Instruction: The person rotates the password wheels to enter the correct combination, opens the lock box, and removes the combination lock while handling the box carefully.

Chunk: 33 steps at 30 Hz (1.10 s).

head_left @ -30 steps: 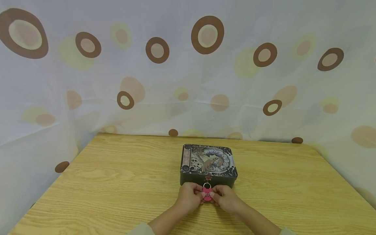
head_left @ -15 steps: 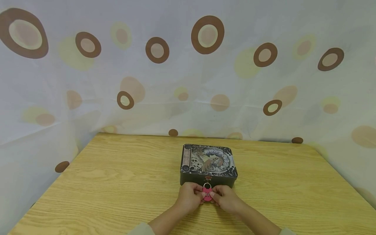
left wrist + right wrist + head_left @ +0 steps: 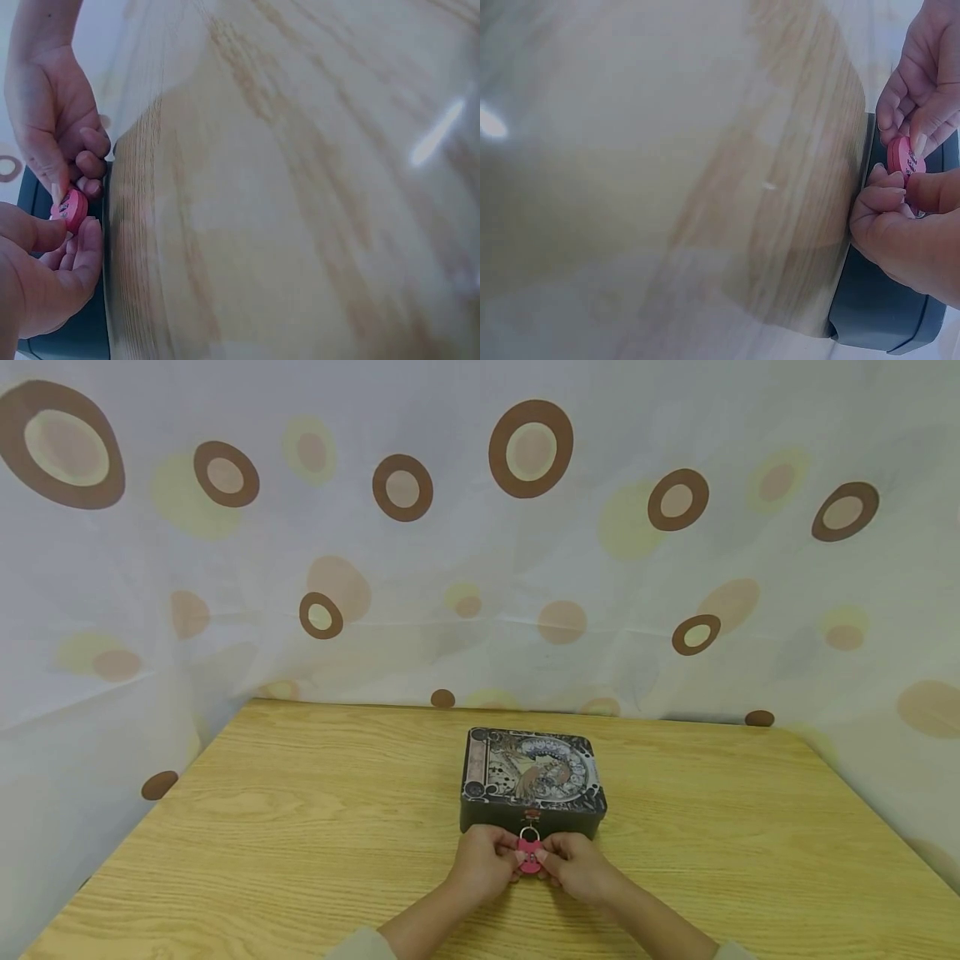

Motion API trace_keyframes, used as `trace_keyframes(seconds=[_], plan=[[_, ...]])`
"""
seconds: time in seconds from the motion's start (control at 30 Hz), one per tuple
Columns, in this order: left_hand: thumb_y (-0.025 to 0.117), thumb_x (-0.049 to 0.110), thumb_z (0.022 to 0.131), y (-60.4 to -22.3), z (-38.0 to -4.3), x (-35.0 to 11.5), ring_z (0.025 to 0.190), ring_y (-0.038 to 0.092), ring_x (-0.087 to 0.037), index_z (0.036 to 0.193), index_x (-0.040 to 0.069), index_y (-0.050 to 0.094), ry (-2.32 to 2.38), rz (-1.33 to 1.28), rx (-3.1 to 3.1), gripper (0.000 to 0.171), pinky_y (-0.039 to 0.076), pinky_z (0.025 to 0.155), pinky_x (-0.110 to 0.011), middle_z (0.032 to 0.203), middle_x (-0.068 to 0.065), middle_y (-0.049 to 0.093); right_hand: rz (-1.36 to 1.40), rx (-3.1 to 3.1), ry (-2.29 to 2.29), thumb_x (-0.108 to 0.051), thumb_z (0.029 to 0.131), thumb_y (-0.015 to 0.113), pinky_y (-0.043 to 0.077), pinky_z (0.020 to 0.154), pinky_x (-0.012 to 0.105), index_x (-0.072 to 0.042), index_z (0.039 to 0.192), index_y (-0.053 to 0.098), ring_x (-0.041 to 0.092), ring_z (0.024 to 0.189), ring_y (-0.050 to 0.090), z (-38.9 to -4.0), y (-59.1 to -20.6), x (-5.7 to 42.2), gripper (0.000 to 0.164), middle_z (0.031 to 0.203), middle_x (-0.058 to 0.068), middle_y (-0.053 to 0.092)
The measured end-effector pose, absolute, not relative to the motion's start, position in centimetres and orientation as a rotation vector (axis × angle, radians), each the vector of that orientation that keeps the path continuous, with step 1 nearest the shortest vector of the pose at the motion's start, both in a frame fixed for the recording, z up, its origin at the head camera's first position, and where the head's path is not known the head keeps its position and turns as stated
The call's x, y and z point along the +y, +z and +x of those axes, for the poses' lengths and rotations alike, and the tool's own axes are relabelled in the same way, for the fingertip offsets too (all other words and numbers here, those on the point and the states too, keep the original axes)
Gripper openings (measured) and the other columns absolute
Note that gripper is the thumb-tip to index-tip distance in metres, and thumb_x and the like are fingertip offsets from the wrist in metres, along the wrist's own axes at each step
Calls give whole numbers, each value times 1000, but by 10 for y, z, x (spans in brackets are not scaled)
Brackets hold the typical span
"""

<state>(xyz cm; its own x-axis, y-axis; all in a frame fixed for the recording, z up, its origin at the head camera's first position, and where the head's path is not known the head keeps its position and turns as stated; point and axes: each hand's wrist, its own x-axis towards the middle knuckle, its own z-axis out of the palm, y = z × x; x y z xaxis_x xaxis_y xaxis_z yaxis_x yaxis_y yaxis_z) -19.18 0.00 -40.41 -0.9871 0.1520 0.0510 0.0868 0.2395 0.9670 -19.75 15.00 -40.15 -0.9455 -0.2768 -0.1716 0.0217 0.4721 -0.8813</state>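
Note:
A pink combination padlock [image 3: 529, 857] with a silver shackle hangs at the front clasp [image 3: 532, 816] of a dark tin box [image 3: 495, 817] with a printed lid. From the left, my left hand [image 3: 482, 862] pinches the padlock's body between thumb and fingers. On the other side my right hand [image 3: 581, 868] pinches it too, thumb near the number dials. Both wrist views show the padlock [image 3: 70, 210] between the two hands, its dials facing up, close against the box front. Whether the shackle is locked cannot be made out.
The box stands on a light wood-grain table [image 3: 315, 827]. Behind and beside the table hangs a pale curtain [image 3: 450, 560] printed with brown and yellow circles. Light glares off the tabletop in both wrist views.

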Motion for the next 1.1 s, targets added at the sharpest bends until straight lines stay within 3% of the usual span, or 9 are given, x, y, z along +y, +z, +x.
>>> trace_keyframes(seconds=[0.43, 1.1], plan=[[61, -8, 82, -406, -193, -2, 57, 60, -13, 82, -13, 64, 1871, 209, 2400, 6, 55, 51, -25, 69, -15, 65, -238, 2432, -1470, -5, 94, 49, 38, 50, 20, 10, 89, 56, 11, 61, 45, -198, -402, 152, 18, 67, -1, 49], [61, -7, 83, -403, -192, -3, 60, 62, -15, 88, -16, 64, 1883, 211, 2376, 11, 56, 55, -27, 74, -17, 65, -180, 2475, -1480, -5, 92, 51, 38, 49, 20, 9, 87, 56, 11, 60, 45, -195, -400, 150, 16, 65, -1, 48]])
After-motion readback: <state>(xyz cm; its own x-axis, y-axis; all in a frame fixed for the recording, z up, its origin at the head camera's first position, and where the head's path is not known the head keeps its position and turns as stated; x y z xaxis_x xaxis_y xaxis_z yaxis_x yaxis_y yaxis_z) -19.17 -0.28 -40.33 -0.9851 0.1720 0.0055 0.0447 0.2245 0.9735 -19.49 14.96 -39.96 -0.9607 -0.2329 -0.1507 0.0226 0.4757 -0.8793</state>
